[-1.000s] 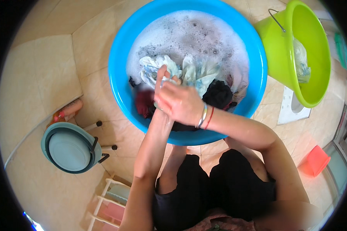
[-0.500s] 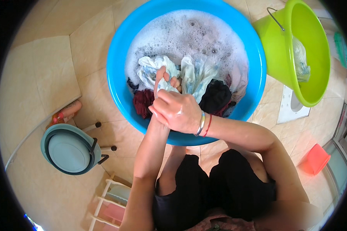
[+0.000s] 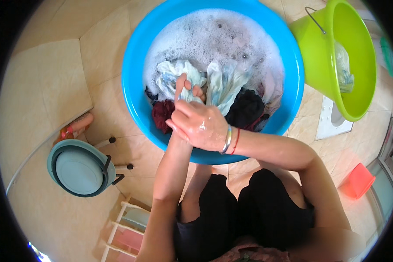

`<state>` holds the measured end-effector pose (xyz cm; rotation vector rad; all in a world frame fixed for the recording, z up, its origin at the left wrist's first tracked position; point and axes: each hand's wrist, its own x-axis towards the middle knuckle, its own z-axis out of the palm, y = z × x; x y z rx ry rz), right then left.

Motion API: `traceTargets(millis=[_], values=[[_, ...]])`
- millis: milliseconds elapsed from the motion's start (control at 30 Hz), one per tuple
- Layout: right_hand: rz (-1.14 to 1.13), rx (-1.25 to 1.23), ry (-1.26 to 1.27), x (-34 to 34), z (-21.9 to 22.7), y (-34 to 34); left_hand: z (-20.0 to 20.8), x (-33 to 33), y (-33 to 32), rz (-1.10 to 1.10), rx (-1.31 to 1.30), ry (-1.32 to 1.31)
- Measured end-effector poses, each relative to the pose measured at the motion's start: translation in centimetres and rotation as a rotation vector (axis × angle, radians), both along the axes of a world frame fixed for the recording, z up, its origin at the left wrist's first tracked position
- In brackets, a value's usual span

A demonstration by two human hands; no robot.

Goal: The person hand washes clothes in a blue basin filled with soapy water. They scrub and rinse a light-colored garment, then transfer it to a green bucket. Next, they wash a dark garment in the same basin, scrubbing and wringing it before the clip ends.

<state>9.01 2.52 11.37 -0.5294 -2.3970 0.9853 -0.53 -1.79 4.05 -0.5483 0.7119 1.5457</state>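
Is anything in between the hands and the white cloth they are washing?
No. The left hand grips the pale cloth directly, and the right hand lies over the left wrist, fingers on the same cloth. Only suds and dark clothes sit around it in the blue basin.

Pale cloth (image 3: 185,83): a white and light-blue garment, soaked and crumpled, bunched at the near left of the suds; its near end is gripped between the two hands.
Basin (image 3: 137,56): round, bright blue plastic, set on the tiled floor, filled with foamy water at the far side.
Other laundry: a dark red piece (image 3: 161,114) at near left, a black piece (image 3: 245,107) at near right, both wet and heaped.
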Motion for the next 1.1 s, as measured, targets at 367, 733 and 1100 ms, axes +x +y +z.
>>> traceTargets(millis=[367,733,1100], values=[[-0.294,-0.300,-0.125,2.6,-7.7,11.5,7.5,0.3,-1.0,-0.174,-0.141,0.570],[0.253,-0.462,0.165,2.5,2.9,4.7,12.5,-3.7,-1.0,-1.131,0.190,2.005],[0.234,-0.350,-0.253,3.1,-4.6,6.1,17.6,-4.1,-1.6,-0.708,-0.092,0.929]])
